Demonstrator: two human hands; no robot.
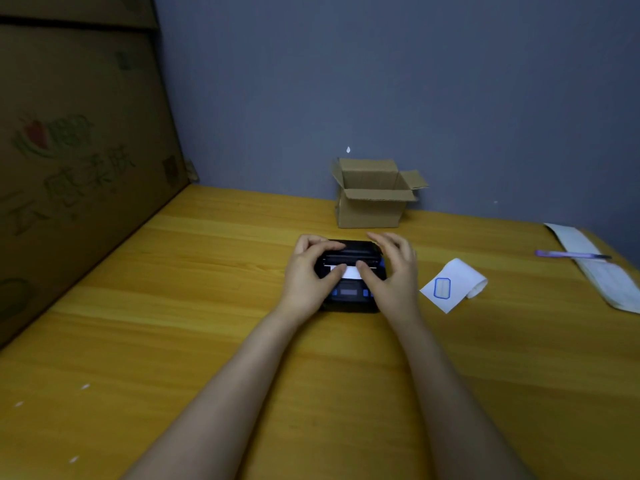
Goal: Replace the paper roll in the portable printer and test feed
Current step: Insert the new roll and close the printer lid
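Observation:
A small black portable printer (349, 293) with blue buttons lies on the yellow wooden table (207, 341). A short white paper strip (351, 271) sticks out of its slot. My left hand (308, 271) grips the printer's left side, its thumb on the paper. My right hand (393, 275) rests on the right side, thumb beside the paper and fingers spread over the lid. Right of the printer lies a curled white paper roll piece (457, 284) with a blue-framed label.
A small open cardboard box (372, 209) stands behind the printer against the grey wall. A large cardboard carton (76, 150) fills the left side. At the far right lie a purple pen (568, 254) and a long paper strip (602, 282).

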